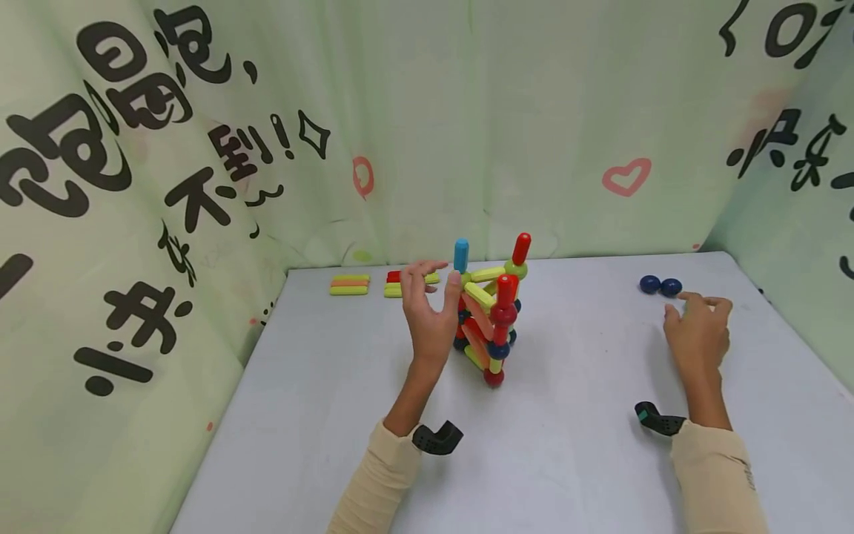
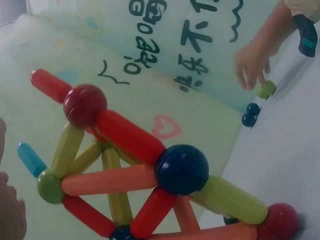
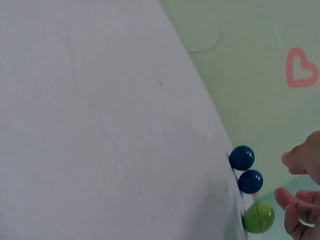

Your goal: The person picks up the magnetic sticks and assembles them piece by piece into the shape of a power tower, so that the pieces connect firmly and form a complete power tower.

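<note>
A tall frame of coloured rods and balls (image 1: 503, 315) stands on the table, with a light-blue rod (image 1: 461, 254) and red rods pointing up at its top. My left hand (image 1: 430, 311) is raised at the frame's left side, thumb and fingers spread around nothing; in the left wrist view the hand (image 2: 10, 200) appears apart from the frame. Toward the back right, my right hand (image 1: 700, 334) hovers with loosely bent fingers beside two dark-blue balls (image 1: 660, 285). A green ball (image 3: 259, 217) lies just by its fingertips, hidden in the head view.
Behind the left hand lie flat groups of yellow, orange and red rods (image 1: 350, 285) near the table's back edge. A pale printed curtain (image 1: 547, 133) hangs behind and along both sides of the white table (image 1: 580, 445).
</note>
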Action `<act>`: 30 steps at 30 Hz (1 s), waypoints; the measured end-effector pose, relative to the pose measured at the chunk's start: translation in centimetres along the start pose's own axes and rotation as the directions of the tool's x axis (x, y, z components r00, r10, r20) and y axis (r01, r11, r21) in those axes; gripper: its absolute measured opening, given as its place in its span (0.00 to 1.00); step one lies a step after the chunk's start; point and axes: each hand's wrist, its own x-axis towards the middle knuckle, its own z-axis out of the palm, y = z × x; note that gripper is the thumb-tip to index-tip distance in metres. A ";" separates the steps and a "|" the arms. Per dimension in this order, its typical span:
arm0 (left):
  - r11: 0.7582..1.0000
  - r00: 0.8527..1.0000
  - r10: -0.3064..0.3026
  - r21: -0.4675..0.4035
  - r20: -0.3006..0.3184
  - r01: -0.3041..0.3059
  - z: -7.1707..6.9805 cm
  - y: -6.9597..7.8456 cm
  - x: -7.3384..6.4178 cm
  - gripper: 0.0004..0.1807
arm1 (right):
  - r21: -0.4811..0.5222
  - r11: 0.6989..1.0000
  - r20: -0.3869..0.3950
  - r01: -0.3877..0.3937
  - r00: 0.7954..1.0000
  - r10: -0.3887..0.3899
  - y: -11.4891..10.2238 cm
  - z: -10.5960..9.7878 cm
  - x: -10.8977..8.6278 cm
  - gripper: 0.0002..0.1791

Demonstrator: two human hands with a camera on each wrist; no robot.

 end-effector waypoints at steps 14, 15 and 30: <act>0.945 0.910 -0.268 -0.096 0.317 0.312 -0.2 -3.2 1.1 0.21 | -0.078 0.997 0.134 0.013 0.991 -0.002 2.5 0.0 0.4 0.28; 0.942 0.906 -0.275 -0.099 0.320 0.321 -0.2 -3.3 1.1 0.21 | -0.069 0.997 0.146 0.019 0.989 -0.009 2.6 0.0 0.5 0.27; 0.918 0.854 -0.338 -0.061 0.394 0.391 -1.2 0.1 1.6 0.20 | 0.496 0.821 0.121 0.282 0.914 -0.387 -7.2 -0.5 -1.6 0.29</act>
